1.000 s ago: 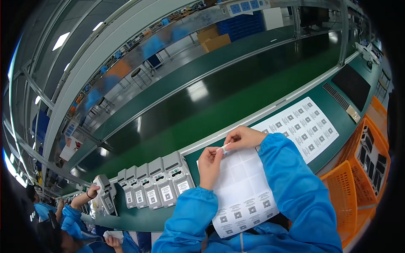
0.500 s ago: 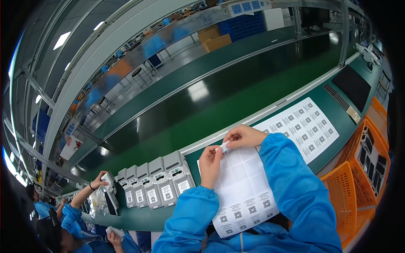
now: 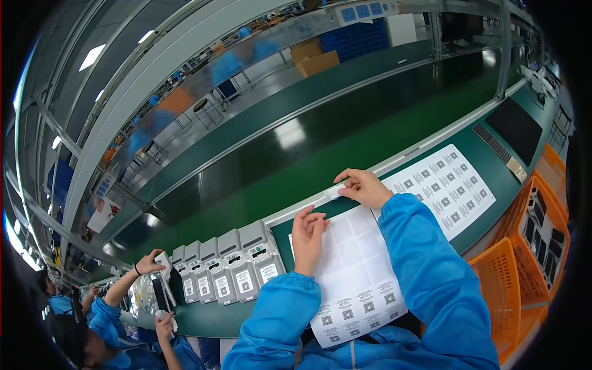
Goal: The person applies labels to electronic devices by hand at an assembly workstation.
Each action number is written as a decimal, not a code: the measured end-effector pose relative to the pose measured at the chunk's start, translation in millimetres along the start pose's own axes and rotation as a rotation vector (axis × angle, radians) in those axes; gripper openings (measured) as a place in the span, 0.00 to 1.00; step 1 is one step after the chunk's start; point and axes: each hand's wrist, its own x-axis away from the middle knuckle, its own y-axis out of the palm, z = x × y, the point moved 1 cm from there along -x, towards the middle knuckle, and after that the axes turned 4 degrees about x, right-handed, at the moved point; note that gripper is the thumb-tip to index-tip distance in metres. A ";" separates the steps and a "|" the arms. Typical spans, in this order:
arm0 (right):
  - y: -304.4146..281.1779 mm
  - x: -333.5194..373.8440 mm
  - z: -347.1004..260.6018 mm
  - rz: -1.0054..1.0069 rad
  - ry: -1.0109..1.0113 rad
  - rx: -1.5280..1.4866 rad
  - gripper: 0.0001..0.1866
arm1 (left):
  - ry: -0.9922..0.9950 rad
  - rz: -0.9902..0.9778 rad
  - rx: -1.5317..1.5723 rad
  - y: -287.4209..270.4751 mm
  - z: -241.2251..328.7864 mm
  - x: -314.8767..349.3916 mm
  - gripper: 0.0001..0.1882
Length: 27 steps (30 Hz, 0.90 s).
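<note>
Over the top of a white label sheet (image 3: 364,265), my right hand (image 3: 367,188) pinches a small white piece (image 3: 335,192), apparently a sticker or paper scrap. It is too small to make out more. My left hand (image 3: 308,237) is open at the sheet's left edge, thumb and fingers apart, holding nothing. Printed code labels stay along the lower rows of this sheet; its upper part is bare backing. A second label sheet (image 3: 447,191), full of printed labels, lies flat to the right. Left of my hands, several grey devices (image 3: 243,265) stand in a row with white labels on them.
At the far left a co-worker's hand (image 3: 148,264) is on a grey device beside clear plastic bags. Orange baskets (image 3: 502,283) stand at the right, one with dark parts. A black mat (image 3: 515,129) lies at the far right. The green conveyor (image 3: 296,148) runs behind the bench.
My hands have come apart; the right moved slightly up and right with the small white piece, and the left let go. The co-worker's lower hand has moved up to the bench edge.
</note>
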 end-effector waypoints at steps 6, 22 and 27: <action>6.9 -1.3 9.2 0.014 -0.039 0.241 0.13 | 0.051 0.021 -0.050 -1.7 -1.1 -0.6 0.21; 11.2 3.9 11.6 0.273 -0.334 0.713 0.12 | 0.379 -0.154 -0.994 13.4 1.5 2.3 0.29; 9.1 5.5 0.5 0.212 -0.299 0.683 0.10 | 0.385 -0.166 -1.004 12.8 2.2 3.7 0.29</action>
